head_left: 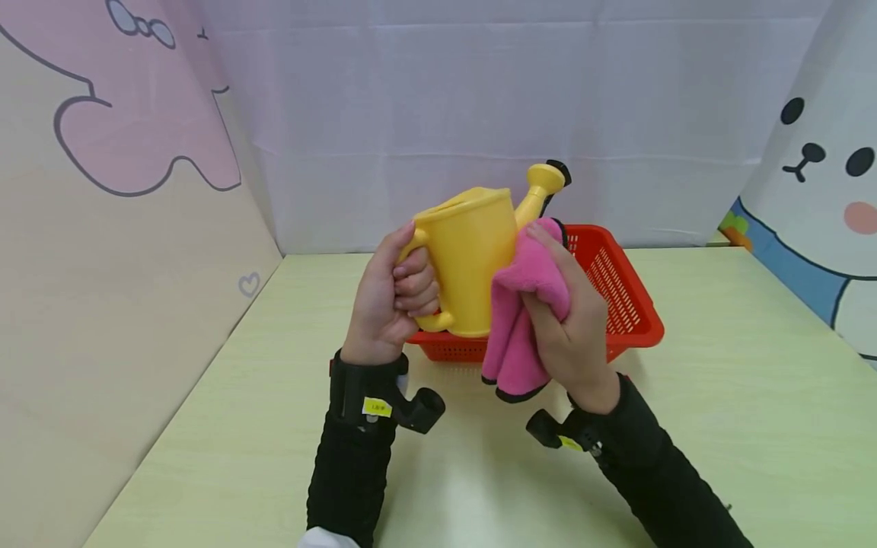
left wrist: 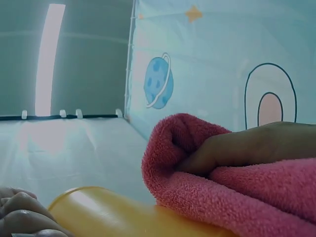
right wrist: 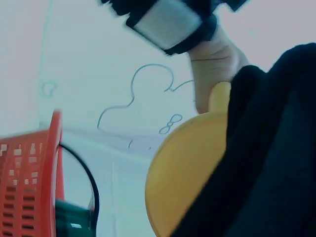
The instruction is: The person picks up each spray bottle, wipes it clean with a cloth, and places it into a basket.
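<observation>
A yellow watering can [head_left: 473, 262] is held up in the head view, its spout pointing up to the right. My left hand [head_left: 404, 293] grips its handle, fingers curled round it. A pink cloth [head_left: 524, 312] with dark edging lies against the can's right side. My right hand [head_left: 572, 320] holds this cloth, the thumb tucked into a fold. In the left wrist view the pink cloth [left wrist: 197, 182] touches the yellow can [left wrist: 108, 212]. The right wrist view shows the can's rounded yellow end [right wrist: 185, 173], partly covered by the cloth's dark side [right wrist: 266, 163].
Behind the can, a red plastic basket [head_left: 637, 323] stands on the pale wooden table [head_left: 726, 396]. A black item [head_left: 558, 171] shows behind the spout; its kind is unclear. Cartoon-printed curtains [head_left: 137, 304] enclose the table. The right wrist view shows a dark green object [right wrist: 71, 219] by the basket.
</observation>
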{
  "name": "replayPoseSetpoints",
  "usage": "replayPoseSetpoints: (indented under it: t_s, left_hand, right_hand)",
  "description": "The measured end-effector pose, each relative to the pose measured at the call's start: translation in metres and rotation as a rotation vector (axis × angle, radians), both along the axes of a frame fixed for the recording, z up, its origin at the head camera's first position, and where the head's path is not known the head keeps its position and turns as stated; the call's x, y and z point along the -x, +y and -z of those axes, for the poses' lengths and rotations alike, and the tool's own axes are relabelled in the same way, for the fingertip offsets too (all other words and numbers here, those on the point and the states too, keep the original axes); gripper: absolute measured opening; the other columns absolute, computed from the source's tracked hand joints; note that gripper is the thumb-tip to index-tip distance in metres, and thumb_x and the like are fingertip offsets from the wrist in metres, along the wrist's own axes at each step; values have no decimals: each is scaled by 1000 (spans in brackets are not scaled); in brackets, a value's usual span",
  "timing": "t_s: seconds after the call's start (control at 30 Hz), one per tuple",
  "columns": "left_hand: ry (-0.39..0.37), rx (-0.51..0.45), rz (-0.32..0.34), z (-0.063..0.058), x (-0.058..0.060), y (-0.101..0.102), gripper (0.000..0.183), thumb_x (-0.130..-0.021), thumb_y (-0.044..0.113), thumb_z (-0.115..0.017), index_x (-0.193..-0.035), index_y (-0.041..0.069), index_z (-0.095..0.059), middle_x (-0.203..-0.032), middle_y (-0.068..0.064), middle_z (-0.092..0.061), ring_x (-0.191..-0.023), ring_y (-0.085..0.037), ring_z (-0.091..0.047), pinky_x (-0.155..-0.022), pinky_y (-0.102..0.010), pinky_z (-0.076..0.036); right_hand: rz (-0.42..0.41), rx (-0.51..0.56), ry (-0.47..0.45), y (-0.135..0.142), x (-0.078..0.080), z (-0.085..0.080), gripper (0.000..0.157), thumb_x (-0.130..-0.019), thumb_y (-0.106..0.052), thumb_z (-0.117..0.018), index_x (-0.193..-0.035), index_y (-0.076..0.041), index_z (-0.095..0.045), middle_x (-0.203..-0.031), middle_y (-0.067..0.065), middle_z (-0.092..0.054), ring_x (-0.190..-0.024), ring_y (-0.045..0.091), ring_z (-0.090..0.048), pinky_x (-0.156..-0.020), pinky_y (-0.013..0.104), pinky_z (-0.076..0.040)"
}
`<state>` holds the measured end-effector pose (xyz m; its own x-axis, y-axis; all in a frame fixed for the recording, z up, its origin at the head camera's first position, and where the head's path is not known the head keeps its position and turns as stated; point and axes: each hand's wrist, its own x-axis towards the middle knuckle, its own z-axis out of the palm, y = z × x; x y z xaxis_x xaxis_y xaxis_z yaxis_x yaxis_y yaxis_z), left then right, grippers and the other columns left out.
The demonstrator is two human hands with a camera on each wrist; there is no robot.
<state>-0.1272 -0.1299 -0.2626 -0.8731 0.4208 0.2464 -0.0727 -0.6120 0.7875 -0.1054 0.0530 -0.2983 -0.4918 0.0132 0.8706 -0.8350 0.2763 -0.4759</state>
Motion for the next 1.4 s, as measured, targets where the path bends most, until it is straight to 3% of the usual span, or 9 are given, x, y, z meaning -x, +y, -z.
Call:
replayPoseSetpoints:
  t_s: [0.27,0.6,0.83,1.03,1.2,1.4]
  left_hand:
    - [9,-23,-9,0,1,0,46,-96,32,-26,-52,17,-25,-41,8,-23,-32,-5,-20,-37,-19,-9]
    - [7,-72,-7,1,3,2,45,-96,30,-24,-53,17,-22,-43,8,-18,-31,-2,-20,-36,-16,-6]
    - [-6,-84,-17,2,3,2,47,-96,30,-25,-51,18,-26,-43,7,-19,-31,-1,-23,-36,-15,-6]
    - [3,-72,-22,2,2,2,48,-96,30,-23,-50,18,-27,-43,7,-17,-32,-3,-20,-37,-17,-8]
    - [5,-52,-44,1,0,1,46,-96,32,-25,-52,17,-25,-42,7,-20,-32,-4,-21,-37,-18,-9]
    - [-13,-53,-58,1,0,1,47,-96,33,-28,-50,18,-29,-40,8,-24,-32,-4,-23,-38,-19,-9]
  right_hand:
    - [47,-279,361,-12,-3,6,49,-85,-32,-53,-112,9,-52,-114,24,-57,-116,33,-46,-98,39,-37]
    - [-81,-606,580,-25,-12,12,48,-84,-31,-54,-114,6,-50,-112,20,-59,-114,29,-48,-96,37,-40]
    - [-87,-729,510,-21,-14,8,52,-79,-32,-60,-117,2,-51,-117,17,-59,-118,25,-45,-95,37,-41]
    - [-1,-780,462,-4,-8,0,58,-73,-36,-66,-117,-1,-55,-120,15,-57,-120,24,-42,-96,38,-40]
    - [35,-728,452,11,1,-5,54,-75,-31,-65,-118,0,-55,-122,18,-54,-121,29,-40,-94,45,-41]
    - [81,-601,384,24,9,-6,43,-86,-27,-51,-117,2,-55,-124,23,-51,-123,33,-37,-85,51,-45]
